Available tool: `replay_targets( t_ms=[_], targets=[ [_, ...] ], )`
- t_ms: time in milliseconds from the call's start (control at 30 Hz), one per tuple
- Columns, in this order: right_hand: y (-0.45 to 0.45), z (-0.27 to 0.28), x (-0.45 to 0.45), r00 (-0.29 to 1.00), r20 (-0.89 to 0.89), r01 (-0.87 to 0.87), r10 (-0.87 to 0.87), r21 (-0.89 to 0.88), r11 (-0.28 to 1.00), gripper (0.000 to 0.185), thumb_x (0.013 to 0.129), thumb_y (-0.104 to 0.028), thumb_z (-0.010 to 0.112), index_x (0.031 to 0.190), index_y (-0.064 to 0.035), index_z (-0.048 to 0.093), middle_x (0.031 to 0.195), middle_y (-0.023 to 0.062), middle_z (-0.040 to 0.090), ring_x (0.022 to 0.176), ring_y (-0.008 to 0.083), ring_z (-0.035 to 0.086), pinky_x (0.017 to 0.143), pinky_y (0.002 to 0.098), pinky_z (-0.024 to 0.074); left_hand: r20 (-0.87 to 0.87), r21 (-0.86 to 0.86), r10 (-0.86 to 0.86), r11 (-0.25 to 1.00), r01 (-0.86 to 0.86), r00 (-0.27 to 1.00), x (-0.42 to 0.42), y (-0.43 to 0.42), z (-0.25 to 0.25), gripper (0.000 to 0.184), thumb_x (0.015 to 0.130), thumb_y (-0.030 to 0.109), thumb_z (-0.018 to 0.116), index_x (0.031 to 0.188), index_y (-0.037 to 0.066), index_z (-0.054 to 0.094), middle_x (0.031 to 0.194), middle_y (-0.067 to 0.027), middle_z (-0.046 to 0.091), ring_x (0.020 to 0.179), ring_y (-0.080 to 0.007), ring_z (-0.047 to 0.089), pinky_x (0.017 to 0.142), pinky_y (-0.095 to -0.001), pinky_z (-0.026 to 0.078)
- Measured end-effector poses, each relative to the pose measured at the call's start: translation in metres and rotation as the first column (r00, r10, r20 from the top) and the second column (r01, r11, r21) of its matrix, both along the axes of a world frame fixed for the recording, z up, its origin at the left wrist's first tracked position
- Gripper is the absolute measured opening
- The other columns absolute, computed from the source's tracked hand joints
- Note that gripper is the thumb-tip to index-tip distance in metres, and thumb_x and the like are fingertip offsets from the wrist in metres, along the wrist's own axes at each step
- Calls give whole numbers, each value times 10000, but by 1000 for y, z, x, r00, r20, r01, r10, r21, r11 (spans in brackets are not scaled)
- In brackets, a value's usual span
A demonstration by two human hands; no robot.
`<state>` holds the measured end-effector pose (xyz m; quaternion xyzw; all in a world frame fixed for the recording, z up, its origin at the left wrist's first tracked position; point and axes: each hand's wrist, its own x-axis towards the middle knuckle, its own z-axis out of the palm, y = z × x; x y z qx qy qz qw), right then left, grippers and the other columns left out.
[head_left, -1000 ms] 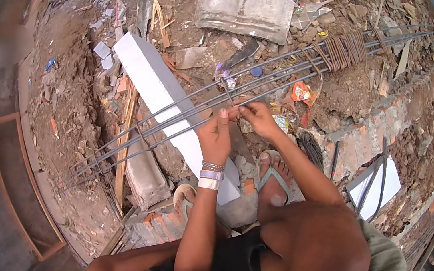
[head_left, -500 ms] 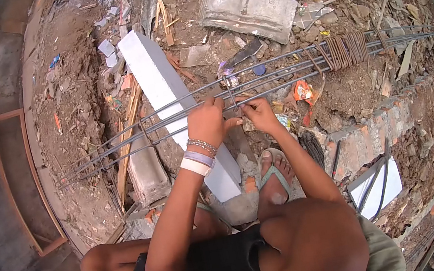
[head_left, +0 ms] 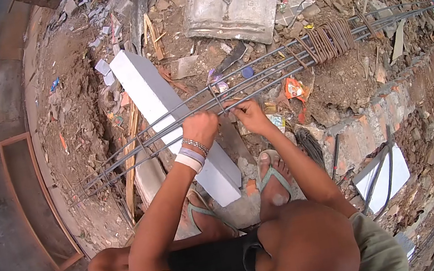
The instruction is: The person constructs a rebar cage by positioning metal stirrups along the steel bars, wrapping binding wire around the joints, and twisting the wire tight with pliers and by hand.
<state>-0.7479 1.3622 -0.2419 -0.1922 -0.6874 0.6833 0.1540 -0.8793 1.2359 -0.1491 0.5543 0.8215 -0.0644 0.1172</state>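
Long steel bars (head_left: 275,70) run across the view, with a coil-like bunch of brown metal stirrups (head_left: 331,40) round them at the right. My left hand (head_left: 201,128) is closed round the lower bars, its wrist wearing bracelets and a white band. Just to its right, my right hand (head_left: 247,115) pinches at the lower bar beside an upright stirrup (head_left: 216,98); what its fingertips hold is too small to make out. Beneath the bars lies a long white block (head_left: 153,88), partly covered by my left hand and forearm.
Rubble and a broken concrete slab (head_left: 232,8) lie beyond the bars. An orange wrapper (head_left: 294,89) is right of my hands. A low brick wall (head_left: 382,115) runs to the right, beside a white panel (head_left: 382,179). A wooden frame (head_left: 14,194) stands left.
My left hand has gone from beside my right hand to a closed hold on the bars. My right hand stays by the stirrup. The view has shifted slightly.
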Motion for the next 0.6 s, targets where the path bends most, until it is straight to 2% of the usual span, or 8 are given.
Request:
replay_targets(
  t_ms=[67,167,233,333,433,500,533,600],
  targets=[
    [-2,-2,1,1000,-7,9,-9,-44,999,188,972,-33,568,1083,35,704,1052,65,741,875,102,589,821,305,491,117,21,218,975,-222,969,10,1,11,247,886,283,667,829,44,697,768,-147,699,703,-310,703,593,-416,538],
    [-2,-8,3,999,-35,19,-20,-45,999,190,978,-41,570,1092,26,706,991,43,736,785,81,555,741,286,481,388,-36,480,861,-507,787,13,2,19,297,879,314,679,876,22,737,770,-166,716,699,-296,696,636,-408,529],
    [-2,-5,3,1000,30,7,-4,-105,994,194,977,-50,566,1086,10,715,972,28,735,778,80,570,720,278,487,596,-100,532,793,-601,602,2,-2,10,335,879,332,679,907,8,753,798,-172,725,695,-277,688,663,-396,523],
    [5,17,5,984,164,-17,66,-279,960,200,967,-48,560,1064,-13,731,979,13,732,826,87,610,727,271,502,756,-230,622,544,-807,203,-9,0,-13,340,879,331,686,934,4,757,774,-155,725,661,-237,672,664,-369,525],
    [6,17,7,992,119,20,28,-380,925,196,953,-20,574,1071,-19,730,927,7,716,783,62,581,671,244,491,529,-121,751,527,-841,395,12,10,-10,369,869,355,712,961,1,760,746,-139,728,669,-246,693,669,-366,533],
    [1,11,5,993,70,114,-93,-440,891,198,937,0,589,1080,-18,726,908,24,716,782,55,589,662,233,487,561,55,695,511,-858,450,22,6,-12,353,854,365,728,918,20,769,766,-149,734,686,-286,706,672,-384,539],
    [1,15,3,991,74,134,-114,-383,914,194,930,1,599,1073,-17,728,909,28,717,778,52,591,661,234,486,570,139,666,499,-855,481,26,6,-11,346,846,370,736,897,30,773,775,-154,737,695,-305,713,674,-393,542],
    [-3,24,3,983,87,178,-160,-271,946,185,916,3,619,1061,-14,733,912,36,720,771,48,595,659,234,484,596,135,659,480,-867,458,30,2,-9,338,847,368,739,906,38,779,785,-157,738,700,-295,716,680,-385,545]
  ],
)
